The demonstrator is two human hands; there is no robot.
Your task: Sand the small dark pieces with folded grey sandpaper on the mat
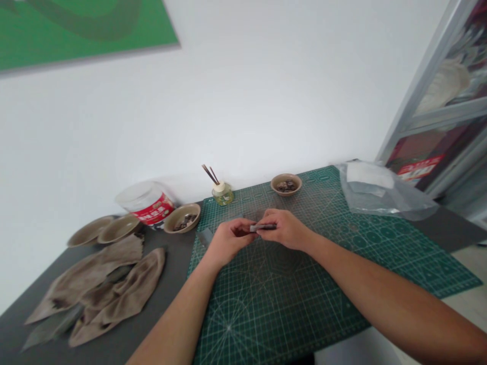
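Observation:
Both my hands meet over the green cutting mat. My right hand is closed on a short, slim tool with a dark handle and a flat grey end; its exact kind does not show. The grey end points left, toward the fingertips of my left hand. That hand is curled with thumb and fingers drawn together, and whatever small thing it pinches is hidden. A flat grey piece lies on the mat's edge just left of my left hand.
Bowls with small dark pieces stand behind and left of my hands. Two more bowls, a red-labelled plastic tub and crumpled brown cloths are at left. A reed diffuser stands by the wall; a clear plastic bag lies right.

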